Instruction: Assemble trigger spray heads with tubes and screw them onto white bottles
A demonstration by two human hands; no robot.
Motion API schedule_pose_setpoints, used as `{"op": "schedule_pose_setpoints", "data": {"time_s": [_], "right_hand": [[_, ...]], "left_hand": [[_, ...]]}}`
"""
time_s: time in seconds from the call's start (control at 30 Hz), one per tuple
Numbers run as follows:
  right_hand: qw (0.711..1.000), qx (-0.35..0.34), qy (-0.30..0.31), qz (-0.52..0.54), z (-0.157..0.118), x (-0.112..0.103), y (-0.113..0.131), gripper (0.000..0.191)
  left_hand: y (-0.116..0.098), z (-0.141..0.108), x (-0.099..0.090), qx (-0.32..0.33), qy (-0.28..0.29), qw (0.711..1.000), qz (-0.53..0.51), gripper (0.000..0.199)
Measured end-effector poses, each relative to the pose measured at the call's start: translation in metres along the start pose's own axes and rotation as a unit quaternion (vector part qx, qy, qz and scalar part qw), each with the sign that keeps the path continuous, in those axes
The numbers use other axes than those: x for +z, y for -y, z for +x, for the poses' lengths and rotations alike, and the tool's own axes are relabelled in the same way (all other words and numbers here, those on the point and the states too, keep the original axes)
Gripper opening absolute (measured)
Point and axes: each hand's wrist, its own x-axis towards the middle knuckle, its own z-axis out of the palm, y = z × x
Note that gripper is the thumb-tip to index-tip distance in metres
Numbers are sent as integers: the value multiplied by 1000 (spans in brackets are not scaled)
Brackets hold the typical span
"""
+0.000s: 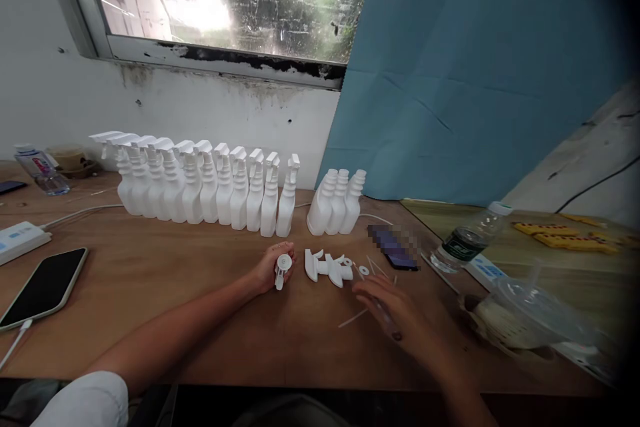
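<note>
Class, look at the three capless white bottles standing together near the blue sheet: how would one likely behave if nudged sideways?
The capless bottles look like empty thin plastic, so probably light and easily slid on the table. Tall with narrow necks, one may tip and knock its touching neighbours.

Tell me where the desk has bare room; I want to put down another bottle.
Bare wood lies between the phone and the left hand, in front of the capped bottle row. It is crowded around the loose spray heads, right hand and water bottle.
</note>
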Motion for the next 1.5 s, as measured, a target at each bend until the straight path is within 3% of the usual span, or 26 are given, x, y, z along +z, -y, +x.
{"op": "schedule_pose_setpoints", "data": {"time_s": [0.13,0.27,0.4,0.5,0.6,0.67,0.8,0.93,1.03,1.17,1.4,1.5], "right_hand": [[991,-8,19,-131,-26,1,-36,23],[984,-44,54,-166,-27,7,-37,25],[988,-43,-59,-138,-14,-7,-30,20],[977,29,-174,-124,-3,-17,-39,16],[959,92,-227,-141,11,-16,-46,20],[963,103,-225,-104,22,-7,-36,27],[972,98,-162,142,41,29,10,38],[955,88,-123,255,52,67,42,18],[957,93,-138,236,52,81,43,16],[972,73,-156,157,49,84,38,17],[988,-83,-122,-55,49,85,48,24],[991,-66,-109,-25,50,85,45,24]], "left_hand": [[0,0,1,-3,3,1000,1,41],[1,2,0,-3,-5,1000,5,41],[2,3,-1,-1,-28,999,18,41],[2,3,0,4,-51,998,28,41],[3,2,1,14,-74,996,37,40],[5,2,2,18,-89,995,46,41],[9,3,1,24,-116,991,69,44],[12,5,0,37,-132,986,93,45],[13,6,-1,43,-136,984,110,46],[15,8,1,58,-142,979,132,45],[18,9,4,72,-153,971,167,41],[18,8,4,67,-142,972,173,40]]}}
